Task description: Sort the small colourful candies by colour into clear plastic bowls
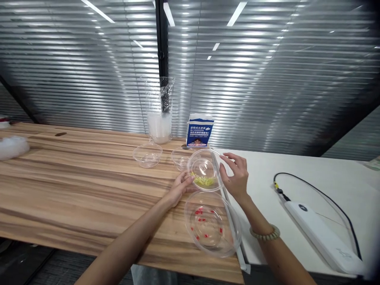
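My left hand (180, 187) grips the left rim of a clear plastic bowl (204, 156), which tilts towards me. Small yellow pieces (204, 181) are gathered at its lower side. At the right rim of this bowl is my right hand (236, 174), its thumb and index finger apart; whether they touch the rim I cannot tell. Nearer to me stands a larger clear bowl (208, 247) with several small red pieces (199, 211) scattered in it. Behind the held bowl are two more clear bowls, one (147, 155) to the left and one (178, 158) partly hidden.
A clear plastic sleeve with stacked cups (159, 126) stands at the back beside a blue and white carton (199, 132). A white device (320, 233) with a black cable (323, 194) lies on the white table at right. Translucent plastic (13, 147) lies far left.
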Demonstrator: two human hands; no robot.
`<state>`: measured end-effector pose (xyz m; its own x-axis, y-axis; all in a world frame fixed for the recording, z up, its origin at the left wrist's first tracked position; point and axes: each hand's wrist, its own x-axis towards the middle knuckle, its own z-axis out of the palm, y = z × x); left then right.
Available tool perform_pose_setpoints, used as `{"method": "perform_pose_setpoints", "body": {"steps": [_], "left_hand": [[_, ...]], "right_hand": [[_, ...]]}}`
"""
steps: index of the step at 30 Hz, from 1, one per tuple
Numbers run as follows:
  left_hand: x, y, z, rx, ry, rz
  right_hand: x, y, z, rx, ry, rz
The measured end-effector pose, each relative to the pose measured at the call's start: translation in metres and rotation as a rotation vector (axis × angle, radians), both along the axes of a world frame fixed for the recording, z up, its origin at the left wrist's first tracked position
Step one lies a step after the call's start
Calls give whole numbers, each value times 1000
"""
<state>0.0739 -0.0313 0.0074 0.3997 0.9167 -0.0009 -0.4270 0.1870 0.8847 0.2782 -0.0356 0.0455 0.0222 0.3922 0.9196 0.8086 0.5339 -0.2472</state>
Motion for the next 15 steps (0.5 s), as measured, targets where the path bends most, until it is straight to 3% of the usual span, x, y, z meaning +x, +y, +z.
{"method": "perform_pose_setpoints", "body": {"steps": [5,8,12,15], "left_hand": [[1,0,-5,28,43,30],[2,1,-8,21,55,76],[2,3,-7,-58,70,134],[0,3,-4,-64,109,85]], "right_hand": [[10,8,-25,-236,201,129],[18,11,-33,-374,399,119],[42,19,-34,-452,701,-36],[65,25,-37,-513,747,-243]]}}
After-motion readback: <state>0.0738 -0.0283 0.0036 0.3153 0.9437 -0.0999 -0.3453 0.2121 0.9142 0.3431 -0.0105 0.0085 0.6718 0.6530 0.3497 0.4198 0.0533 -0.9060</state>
